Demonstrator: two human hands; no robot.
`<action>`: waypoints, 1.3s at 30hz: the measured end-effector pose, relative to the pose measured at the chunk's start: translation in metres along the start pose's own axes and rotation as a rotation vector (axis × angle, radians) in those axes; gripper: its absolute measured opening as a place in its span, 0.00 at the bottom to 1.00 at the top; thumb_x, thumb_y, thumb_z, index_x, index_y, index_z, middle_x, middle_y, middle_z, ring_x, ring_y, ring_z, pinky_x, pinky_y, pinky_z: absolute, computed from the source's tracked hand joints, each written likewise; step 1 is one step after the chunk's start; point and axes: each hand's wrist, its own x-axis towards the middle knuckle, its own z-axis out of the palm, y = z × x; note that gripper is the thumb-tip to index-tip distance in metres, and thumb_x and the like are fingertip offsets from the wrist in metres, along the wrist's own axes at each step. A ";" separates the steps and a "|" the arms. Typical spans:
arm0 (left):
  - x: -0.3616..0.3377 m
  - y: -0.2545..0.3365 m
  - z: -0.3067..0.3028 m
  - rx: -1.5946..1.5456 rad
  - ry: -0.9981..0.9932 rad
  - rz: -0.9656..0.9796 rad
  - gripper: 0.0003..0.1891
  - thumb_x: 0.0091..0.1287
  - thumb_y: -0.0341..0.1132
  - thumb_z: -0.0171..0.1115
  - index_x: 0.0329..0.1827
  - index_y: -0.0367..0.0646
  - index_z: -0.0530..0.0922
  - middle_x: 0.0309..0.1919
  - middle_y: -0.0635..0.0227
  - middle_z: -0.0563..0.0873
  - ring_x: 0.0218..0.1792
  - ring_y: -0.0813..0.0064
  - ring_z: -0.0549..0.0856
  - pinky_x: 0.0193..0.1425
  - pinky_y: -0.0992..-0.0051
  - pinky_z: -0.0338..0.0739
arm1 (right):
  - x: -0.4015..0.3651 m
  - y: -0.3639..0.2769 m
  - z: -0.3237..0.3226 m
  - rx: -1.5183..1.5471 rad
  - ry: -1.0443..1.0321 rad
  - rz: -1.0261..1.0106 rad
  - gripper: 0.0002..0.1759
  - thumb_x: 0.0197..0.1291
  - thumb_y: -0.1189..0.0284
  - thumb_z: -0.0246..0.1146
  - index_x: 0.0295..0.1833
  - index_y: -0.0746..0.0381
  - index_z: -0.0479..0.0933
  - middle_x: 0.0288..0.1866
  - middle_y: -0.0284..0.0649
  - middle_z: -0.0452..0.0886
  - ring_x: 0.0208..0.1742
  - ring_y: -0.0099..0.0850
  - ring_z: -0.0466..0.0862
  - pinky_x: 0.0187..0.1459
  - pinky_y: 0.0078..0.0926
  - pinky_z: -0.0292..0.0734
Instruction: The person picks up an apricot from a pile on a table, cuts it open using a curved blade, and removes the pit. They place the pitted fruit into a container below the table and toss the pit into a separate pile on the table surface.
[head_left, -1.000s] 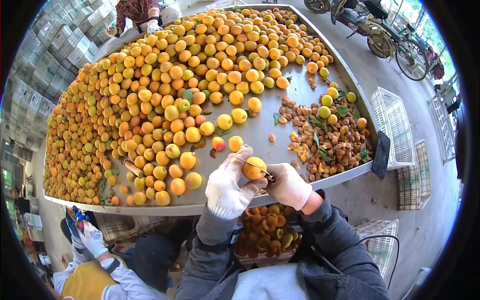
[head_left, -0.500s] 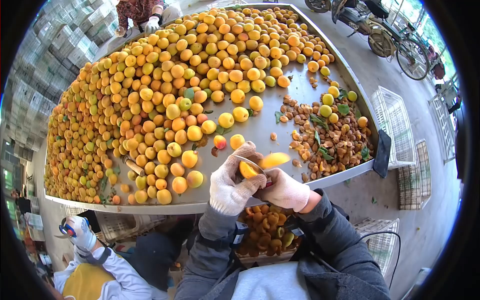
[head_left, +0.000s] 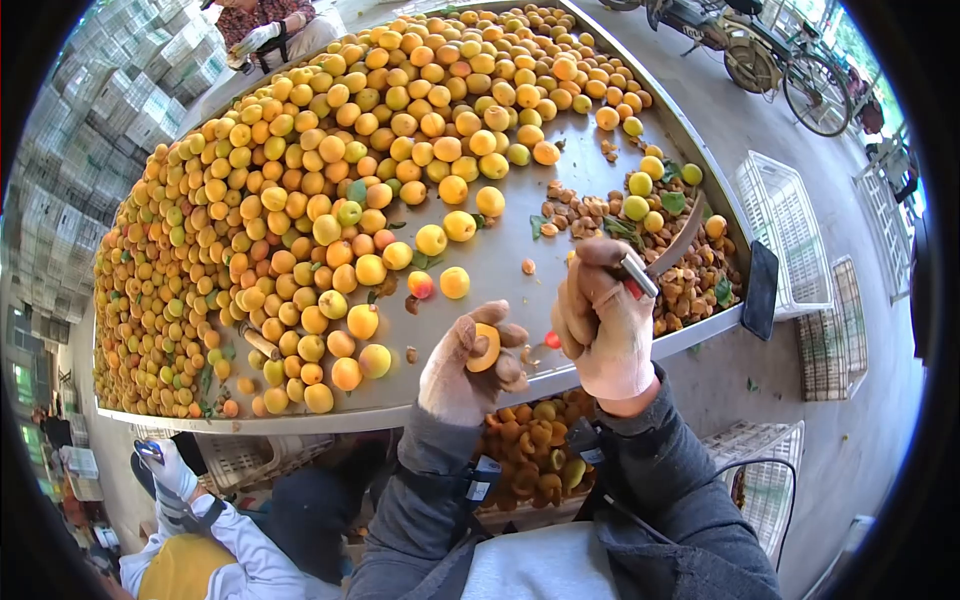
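My left hand (head_left: pixel 468 365), in a stained white glove, has its fingers curled round an apricot half (head_left: pixel 485 347), cut side turned inward, just over the table's near edge. Gloved too, my right hand (head_left: pixel 610 325) is closed on a knife (head_left: pixel 684 236) whose curved blade points up and away over a pile of apricot pits (head_left: pixel 665 265). A small red spot shows beside its lower fingers. Beneath both hands, in front of my lap, stands a crate of halved apricots (head_left: pixel 530 455).
Whole apricots (head_left: pixel 330 190) heap over most of the metal table (head_left: pixel 515 245). A dark flat pad (head_left: pixel 760 290) hangs at its right corner. White crates (head_left: pixel 785 235) stand on the floor at right. One person (head_left: pixel 185 520) works at lower left, another (head_left: pixel 265 35) at the far side.
My hands have parted. The knife has swung away to the right in my right hand, and an apricot half stays in my left. The far person's hands have drawn together.
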 end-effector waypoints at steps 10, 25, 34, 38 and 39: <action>0.007 -0.025 0.007 0.193 -0.024 -0.099 0.27 0.74 0.51 0.54 0.64 0.36 0.69 0.38 0.55 0.84 0.22 0.70 0.82 0.25 0.68 0.82 | 0.001 0.006 -0.001 -0.027 0.097 -0.123 0.09 0.68 0.82 0.57 0.50 0.67 0.78 0.24 0.33 0.74 0.14 0.19 0.68 0.15 0.17 0.62; 0.002 -0.022 0.021 0.317 0.117 0.043 0.32 0.74 0.60 0.48 0.68 0.42 0.70 0.23 0.72 0.78 0.12 0.85 0.65 0.13 0.83 0.57 | 0.033 0.042 -0.017 0.467 0.270 0.242 0.13 0.71 0.77 0.51 0.58 0.61 0.71 0.24 0.27 0.64 0.17 0.16 0.57 0.16 0.16 0.51; 0.013 -0.014 0.017 0.235 0.307 0.087 0.24 0.77 0.54 0.47 0.69 0.52 0.71 0.27 0.72 0.79 0.16 0.84 0.68 0.18 0.81 0.60 | 0.034 0.017 -0.018 0.226 0.114 0.099 0.10 0.67 0.77 0.56 0.52 0.63 0.77 0.23 0.28 0.70 0.17 0.17 0.63 0.19 0.19 0.56; 0.019 -0.008 -0.017 0.207 0.151 0.228 0.23 0.77 0.46 0.49 0.71 0.50 0.69 0.37 0.69 0.82 0.32 0.79 0.78 0.35 0.74 0.75 | 0.021 0.028 -0.007 -0.781 -0.286 0.018 0.14 0.59 0.71 0.68 0.49 0.66 0.81 0.26 0.32 0.79 0.29 0.22 0.80 0.30 0.23 0.76; 0.026 -0.015 -0.022 0.234 0.162 0.329 0.23 0.77 0.45 0.49 0.72 0.47 0.68 0.42 0.67 0.82 0.37 0.76 0.80 0.42 0.72 0.77 | 0.014 0.029 -0.005 -0.925 -0.388 0.040 0.15 0.53 0.72 0.71 0.46 0.65 0.81 0.29 0.39 0.83 0.34 0.32 0.86 0.40 0.29 0.80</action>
